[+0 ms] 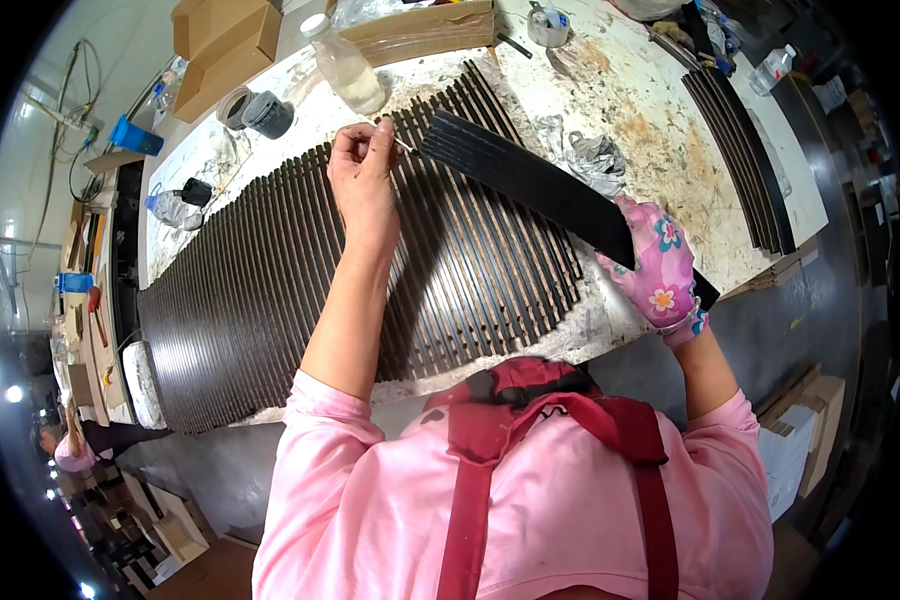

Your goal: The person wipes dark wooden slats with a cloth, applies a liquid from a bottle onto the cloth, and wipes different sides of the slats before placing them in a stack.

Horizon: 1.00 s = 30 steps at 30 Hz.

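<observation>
Gripping the lower-right part of a black strip bundle [530,185], the gloved right hand [660,262] has its fingers closed around it; the bundle slants right of centre, above the row of dark slats [270,270]. Bare left hand [363,185], upper centre: thumb and fingertips pinched on a thin pale stick [404,146], just beside the bundle's upper-left end.

Risks (judged): held toward one end only, the bundle could dip or fan apart if the grip loosens, scuffing slats beneath. A jerk of the stick could scratch the bundle. The clear-liquid bottle [348,75], top centre, is near the left hand; a knock could spill it onto the slats.

Count: bundle, 1 (strips within it not separable); stick, 1; bottle, 1; small jars [268,116], upper left, 2; blue cup [135,137], upper left, 1. Slats: dozens, too closely spaced for an exact figure.
</observation>
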Motion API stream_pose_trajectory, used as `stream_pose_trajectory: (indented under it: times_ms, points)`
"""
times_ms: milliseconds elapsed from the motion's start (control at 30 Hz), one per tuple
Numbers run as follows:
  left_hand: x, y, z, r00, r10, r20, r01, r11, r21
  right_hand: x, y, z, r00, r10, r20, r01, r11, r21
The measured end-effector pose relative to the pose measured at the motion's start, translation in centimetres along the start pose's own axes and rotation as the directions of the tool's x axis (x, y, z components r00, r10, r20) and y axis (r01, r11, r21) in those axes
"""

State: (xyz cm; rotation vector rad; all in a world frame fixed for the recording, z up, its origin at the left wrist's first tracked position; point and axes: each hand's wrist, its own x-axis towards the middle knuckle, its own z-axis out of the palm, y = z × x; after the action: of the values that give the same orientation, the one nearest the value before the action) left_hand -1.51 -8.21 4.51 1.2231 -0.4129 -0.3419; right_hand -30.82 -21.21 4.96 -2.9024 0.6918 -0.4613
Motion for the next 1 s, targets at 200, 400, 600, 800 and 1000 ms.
stream_pose_trajectory:
  times_ms: [200, 400, 600, 800, 1000]
  points:
    - [0.5, -0.7, -0.8, 0.987, 0.163, 0.006, -0.16, 0.961, 0.224, 0.0, -0.4, 0.3, 1.0, 0.018, -0.01, -0.018, 1.0, 0.003]
    - [0.5, 0.3, -0.6, 0.986, 0.154, -0.062, -0.125, 0.932, 0.339, -1.2, 1.7, 1.6, 0.995, 0.03, -0.096, -0.042, 0.99, -0.131]
    - [0.6, -0.7, -4.6, 0.995, 0.094, 0.035, -0.097, 0.992, 0.076, 3.2, 4.1, 1.4, 0.88, 0.246, 0.406, -0.448, 0.716, 0.536]
    - [-0.7, -0.3, -2.5, 0.998, 0.038, 0.046, -0.041, 0.997, 0.061, 5.3, 6.0, -0.9, 0.847, 0.284, 0.45, -0.49, 0.746, 0.451]
    - [1.3, 0.0, -6.9, 0.995, -0.001, -0.098, 0.013, 0.992, 0.123, 8.2, 5.0, 3.2, 0.901, 0.167, 0.401, -0.268, 0.94, 0.21]
